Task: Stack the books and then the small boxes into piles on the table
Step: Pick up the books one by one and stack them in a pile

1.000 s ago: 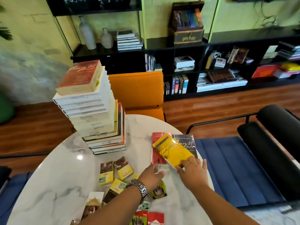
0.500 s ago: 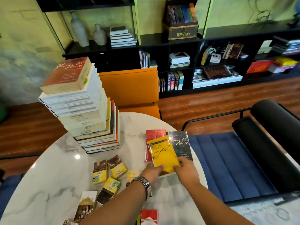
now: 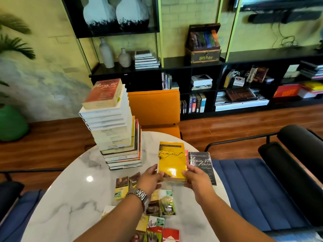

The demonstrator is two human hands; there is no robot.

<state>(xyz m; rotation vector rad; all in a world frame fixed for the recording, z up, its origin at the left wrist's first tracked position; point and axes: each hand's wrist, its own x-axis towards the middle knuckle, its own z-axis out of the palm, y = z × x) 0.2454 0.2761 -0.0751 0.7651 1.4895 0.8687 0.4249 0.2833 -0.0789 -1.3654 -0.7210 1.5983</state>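
I have my left hand (image 3: 150, 179) and right hand (image 3: 196, 179) pinching the yellow book (image 3: 172, 161); I'd carry it level to the tall pile (image 3: 113, 126) (it leans) and set it down gently.

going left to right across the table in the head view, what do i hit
tall book stack → yellow small box → left hand → yellow Tempest book, held by both hands → right hand → dark Henry VI book lying flat on the marble table
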